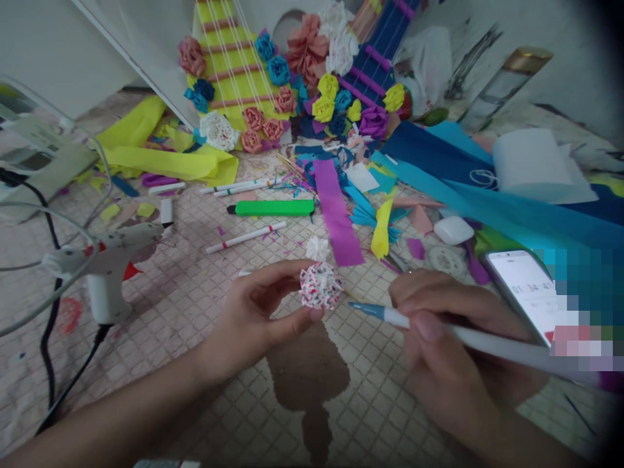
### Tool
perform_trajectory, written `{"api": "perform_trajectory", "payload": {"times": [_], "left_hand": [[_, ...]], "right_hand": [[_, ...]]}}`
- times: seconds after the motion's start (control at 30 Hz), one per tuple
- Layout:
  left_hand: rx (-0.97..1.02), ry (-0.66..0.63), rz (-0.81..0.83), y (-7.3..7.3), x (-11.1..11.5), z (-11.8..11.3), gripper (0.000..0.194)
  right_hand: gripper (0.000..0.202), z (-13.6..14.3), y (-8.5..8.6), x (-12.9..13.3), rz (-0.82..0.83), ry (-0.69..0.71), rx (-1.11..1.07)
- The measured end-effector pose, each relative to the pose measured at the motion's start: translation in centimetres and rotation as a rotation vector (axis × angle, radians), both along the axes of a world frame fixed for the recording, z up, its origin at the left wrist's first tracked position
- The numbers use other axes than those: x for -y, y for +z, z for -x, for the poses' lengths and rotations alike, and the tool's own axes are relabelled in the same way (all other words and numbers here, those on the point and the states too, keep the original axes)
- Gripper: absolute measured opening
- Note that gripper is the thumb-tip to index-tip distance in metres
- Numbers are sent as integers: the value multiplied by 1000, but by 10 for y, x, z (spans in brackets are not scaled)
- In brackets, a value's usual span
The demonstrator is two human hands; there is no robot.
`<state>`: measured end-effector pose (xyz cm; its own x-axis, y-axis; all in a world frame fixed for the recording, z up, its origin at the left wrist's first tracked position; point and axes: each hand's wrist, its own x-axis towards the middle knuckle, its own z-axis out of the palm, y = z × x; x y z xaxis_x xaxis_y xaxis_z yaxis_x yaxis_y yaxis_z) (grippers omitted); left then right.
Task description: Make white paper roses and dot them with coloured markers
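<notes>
Between the thumb and fingers of my left hand, a small white paper flower is pinched, its ruffled edges speckled red and dark. My right hand grips a white-barrelled marker with a grey-blue tip section. The marker's point faces the flower from the right, a short gap away from it. Just behind the held flower is a plain white crumpled flower. A purple paper strip lies beyond both hands.
A glue gun with cords stands at left. A green cutter and white markers lie ahead. Guitar-shaped pieces with paper flowers, one yellow, lean at the back. Rightward are a phone, a paper roll and blue paper.
</notes>
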<state>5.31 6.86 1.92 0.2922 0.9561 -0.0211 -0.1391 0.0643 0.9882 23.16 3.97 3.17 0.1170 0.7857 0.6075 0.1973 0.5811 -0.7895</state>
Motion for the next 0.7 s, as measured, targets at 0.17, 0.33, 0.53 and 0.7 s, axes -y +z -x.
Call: {"api": "perform_trajectory", "payload": {"times": [0.17, 0.33, 0.53, 0.7], "left_hand": [[-4, 3, 2, 0, 0, 0, 34], [-40, 19, -21, -3, -1, 0, 34], [-63, 62, -24, -5, -2, -1, 35], [-135, 63, -109, -7, -1, 0, 35]], "right_hand": [[18, 1, -2, -2, 46, 60, 116], [18, 1, 0, -1, -26, 45, 77], [19, 0, 2, 1, 69, 106, 220], [18, -1, 2, 1, 25, 76, 200]]}}
